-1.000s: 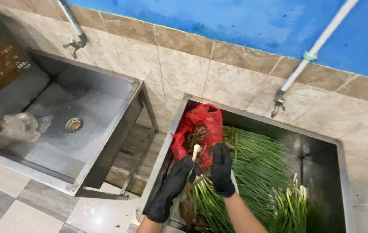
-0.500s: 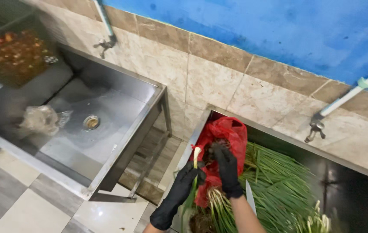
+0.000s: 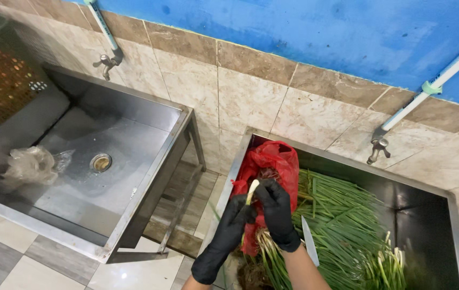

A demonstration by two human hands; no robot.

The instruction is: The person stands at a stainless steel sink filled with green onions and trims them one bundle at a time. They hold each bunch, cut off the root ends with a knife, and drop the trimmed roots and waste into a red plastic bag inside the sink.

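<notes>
red bag [image 3: 269, 161] and scallions [image 3: 342, 225] (heaped) crowd sink [image 3: 428, 190].

The steel sink basin [image 3: 458, 215] under the gloved fingers [image 3: 272, 196] holds a heap of green onions [image 3: 342, 231] just right of them and a red plastic bag [image 3: 272, 161] directly behind. A knife blade [image 3: 309, 248] lies below the fingers.

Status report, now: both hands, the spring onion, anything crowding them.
Left hand and right hand, black-gloved, together grip one spring onion. Red plastic bag directly behind. Knife beside right wrist.
</notes>
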